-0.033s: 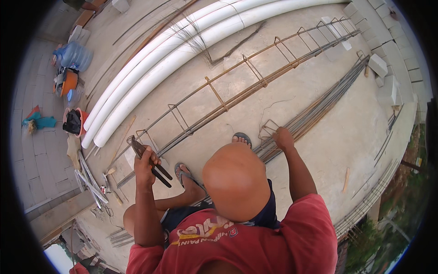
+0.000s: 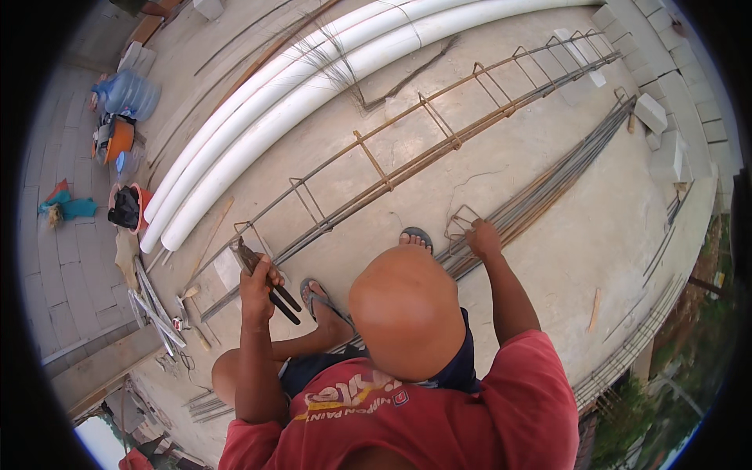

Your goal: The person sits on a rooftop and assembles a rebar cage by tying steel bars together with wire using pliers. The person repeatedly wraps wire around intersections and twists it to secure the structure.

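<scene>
My left hand is closed round a pair of pincers, its dark handles pointing down and right. The pincers' jaws lie, as seen from here, near the end of a long rebar cage, whose bars are joined by bent stirrups. My right hand grips a loose bent stirrup just above a bundle of steel rods. Its fingertips are partly hidden behind the hand. My knee covers the near part of the bundle.
Long white pipes lie beyond the cage, with a tuft of tie wire beside them. A blue water jug, orange bucket and pink tub stand at the left. White blocks sit at the right; a hammer lies left.
My left hand and the pincers have shifted slightly to the right and down. My right hand stays almost in place on the stirrup.
</scene>
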Motion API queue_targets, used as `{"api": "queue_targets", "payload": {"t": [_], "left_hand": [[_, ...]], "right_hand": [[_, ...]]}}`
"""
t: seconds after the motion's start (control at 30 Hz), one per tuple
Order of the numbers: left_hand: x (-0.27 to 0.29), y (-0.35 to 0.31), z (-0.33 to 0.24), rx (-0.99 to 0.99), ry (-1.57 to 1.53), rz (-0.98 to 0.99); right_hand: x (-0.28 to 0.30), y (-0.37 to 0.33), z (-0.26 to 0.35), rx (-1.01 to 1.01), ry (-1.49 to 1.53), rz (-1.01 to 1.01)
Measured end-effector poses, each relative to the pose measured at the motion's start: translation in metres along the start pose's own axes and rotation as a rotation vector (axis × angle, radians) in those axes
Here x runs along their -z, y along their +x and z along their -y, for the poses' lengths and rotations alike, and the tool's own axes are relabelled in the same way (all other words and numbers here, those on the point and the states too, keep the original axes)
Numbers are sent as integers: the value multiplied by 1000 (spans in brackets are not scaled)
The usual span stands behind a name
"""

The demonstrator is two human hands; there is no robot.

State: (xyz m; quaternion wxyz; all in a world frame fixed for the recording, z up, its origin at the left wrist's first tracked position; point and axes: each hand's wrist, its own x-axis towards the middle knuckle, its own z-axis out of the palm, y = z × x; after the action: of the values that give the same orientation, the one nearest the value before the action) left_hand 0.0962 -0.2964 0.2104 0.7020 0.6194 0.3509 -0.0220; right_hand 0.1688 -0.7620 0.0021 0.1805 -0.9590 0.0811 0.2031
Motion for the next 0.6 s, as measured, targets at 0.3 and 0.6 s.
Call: {"api": "queue_targets", "payload": {"t": [0.3, 0.6], "left_hand": [[-22, -1, 84, 231, 284, 108], [-24, 1, 113, 40, 705, 196]], "right_hand": [[-53, 31, 0, 51, -592, 186], [-71, 74, 39, 327, -651, 25]]}}
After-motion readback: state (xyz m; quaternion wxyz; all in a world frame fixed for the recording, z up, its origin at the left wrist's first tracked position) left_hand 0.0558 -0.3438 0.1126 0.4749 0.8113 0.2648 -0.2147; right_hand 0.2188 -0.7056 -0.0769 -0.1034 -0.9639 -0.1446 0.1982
